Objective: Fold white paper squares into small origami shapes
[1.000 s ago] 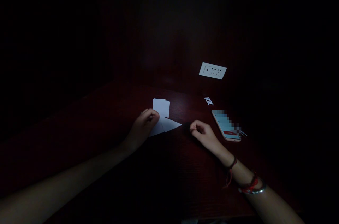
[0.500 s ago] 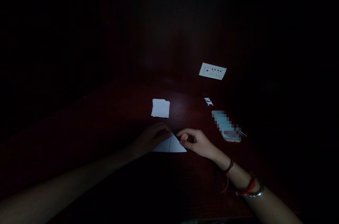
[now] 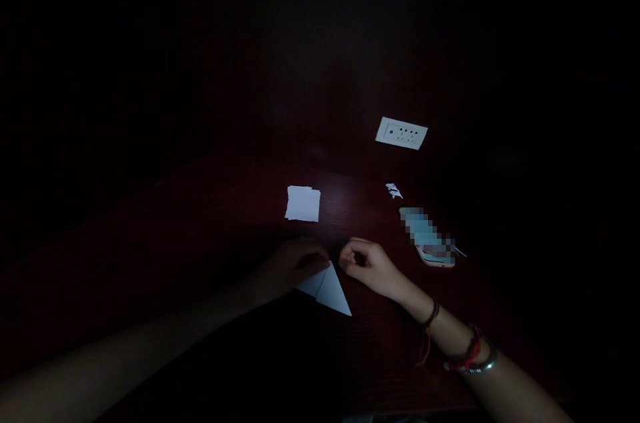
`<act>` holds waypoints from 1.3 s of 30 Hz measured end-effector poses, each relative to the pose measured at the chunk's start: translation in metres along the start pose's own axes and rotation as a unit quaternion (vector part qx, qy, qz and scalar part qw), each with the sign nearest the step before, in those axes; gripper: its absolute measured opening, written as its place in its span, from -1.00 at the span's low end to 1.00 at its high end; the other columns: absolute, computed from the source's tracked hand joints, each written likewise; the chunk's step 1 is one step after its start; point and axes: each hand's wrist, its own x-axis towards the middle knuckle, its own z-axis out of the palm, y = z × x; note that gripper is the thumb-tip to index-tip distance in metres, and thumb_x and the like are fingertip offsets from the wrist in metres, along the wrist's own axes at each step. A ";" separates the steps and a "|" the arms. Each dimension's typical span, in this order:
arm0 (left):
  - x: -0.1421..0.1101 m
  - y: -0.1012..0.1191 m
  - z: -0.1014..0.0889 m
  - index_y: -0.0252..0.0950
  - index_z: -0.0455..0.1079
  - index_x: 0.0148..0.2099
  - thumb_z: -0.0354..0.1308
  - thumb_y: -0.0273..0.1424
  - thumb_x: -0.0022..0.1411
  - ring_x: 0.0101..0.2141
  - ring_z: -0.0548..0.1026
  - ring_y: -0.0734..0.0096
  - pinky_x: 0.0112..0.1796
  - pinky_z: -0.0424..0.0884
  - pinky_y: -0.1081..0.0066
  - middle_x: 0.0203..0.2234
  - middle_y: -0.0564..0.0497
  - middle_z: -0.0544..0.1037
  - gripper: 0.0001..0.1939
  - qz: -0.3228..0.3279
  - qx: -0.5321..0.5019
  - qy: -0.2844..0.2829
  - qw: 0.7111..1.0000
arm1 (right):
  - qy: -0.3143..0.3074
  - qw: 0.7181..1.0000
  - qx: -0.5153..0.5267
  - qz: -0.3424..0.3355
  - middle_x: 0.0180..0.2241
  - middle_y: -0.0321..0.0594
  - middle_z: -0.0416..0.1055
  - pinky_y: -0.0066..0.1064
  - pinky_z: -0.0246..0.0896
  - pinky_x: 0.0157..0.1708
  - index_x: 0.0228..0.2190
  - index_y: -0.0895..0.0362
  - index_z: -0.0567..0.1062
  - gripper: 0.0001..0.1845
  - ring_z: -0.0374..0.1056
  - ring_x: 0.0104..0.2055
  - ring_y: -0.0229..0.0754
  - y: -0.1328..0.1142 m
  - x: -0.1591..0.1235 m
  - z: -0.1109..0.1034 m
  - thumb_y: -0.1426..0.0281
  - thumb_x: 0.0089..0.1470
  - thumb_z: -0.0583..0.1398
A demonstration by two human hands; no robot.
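A folded sheet of white paper [image 3: 333,291] in the shape of a triangle lies at an angle over the dark red table, with a seam down its middle. My left hand [image 3: 303,263] pinches it near its top corner and covers part of its left side. Just right of that corner is my right hand [image 3: 367,264], its fingers curled and thumb near the fingertips, apart from the paper. Nothing shows between the right fingers.
Behind my hands lies a stack of white square papers [image 3: 303,203]. Small paper scraps [image 3: 394,191] and a phone [image 3: 429,239] are on the right of the table [image 3: 240,203]. A wall socket [image 3: 401,133] sits above them. The surroundings are very dark.
The folded paper has turned clockwise, its right corner swinging down toward me. My right hand has come off the paper's right edge and its fingers have curled closer together.
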 end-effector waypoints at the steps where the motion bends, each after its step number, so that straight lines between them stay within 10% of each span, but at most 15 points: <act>1: 0.000 0.000 0.000 -0.29 0.33 -0.34 -0.02 -0.42 0.13 -0.40 0.35 0.48 -0.38 0.24 0.49 -0.44 0.07 0.39 -0.89 -0.001 0.001 -0.001 1.000 | 0.007 1.000 0.001 0.001 -0.56 -0.35 0.18 -0.54 0.03 -0.51 -0.57 0.18 0.33 -0.94 0.11 -0.51 -0.37 0.001 0.000 0.000 0.55 -0.14 0.09; 27: -0.001 0.003 0.000 -0.29 0.32 -0.39 -0.03 -0.45 0.11 -0.36 0.29 0.46 -0.34 0.22 0.46 -0.43 0.06 0.29 -0.88 0.028 0.047 -0.017 0.998 | -0.016 0.999 -0.038 -0.031 -0.53 -0.32 0.20 -0.54 0.04 -0.48 -0.54 0.17 0.34 -0.91 0.13 -0.48 -0.35 -0.009 -0.002 -0.001 0.56 -0.12 0.07; 39: 0.000 -0.037 -0.036 -0.27 0.31 -0.42 -0.02 -0.44 0.06 -0.41 0.28 0.45 -0.39 0.21 0.45 -0.46 0.08 0.31 -0.90 -0.029 0.136 0.075 0.987 | 0.137 0.978 0.084 0.131 -0.64 -0.38 0.15 -0.54 -0.02 -0.56 -0.64 0.18 0.27 -0.91 0.07 -0.56 -0.37 0.019 0.000 -0.016 0.45 -0.17 0.07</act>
